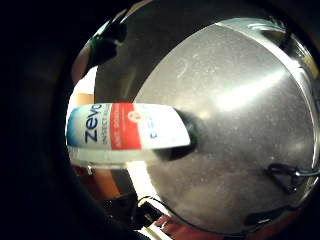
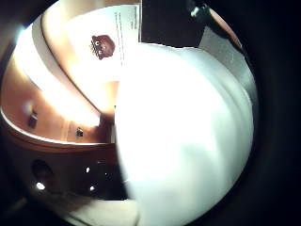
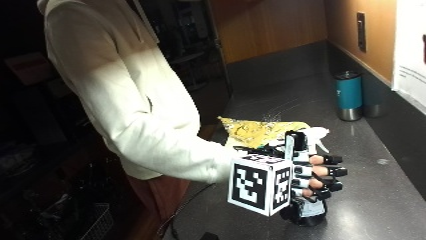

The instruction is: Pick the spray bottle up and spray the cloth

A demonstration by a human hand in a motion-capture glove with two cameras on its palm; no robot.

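Right hand [image 3: 313, 175] is wrapped around the spray bottle [image 3: 307, 200]: fingers [image 3: 325, 171] curled across its front, stacked one under another, clamped on the body. Bottle is upright, base just off or barely on the dark counter [image 3: 373, 150]; can't tell which. White nozzle [image 3: 318, 134] pokes out just above the top finger, facing away from the person.

Yellow cloth [image 3: 256, 129] lies crumpled on the counter just behind the fingers and nozzle, on the far side of the hand. Not touching the bottle as far as I can see.

Little-finger palm view: bottle label [image 1: 127, 127], white with blue and red bands, sits right below the palm with speckled counter under it.

Thumb-side palm view: mostly a washed-out white sleeve.

Teal cup [image 3: 349, 95] stands well beyond the fingertips, by the back wall.
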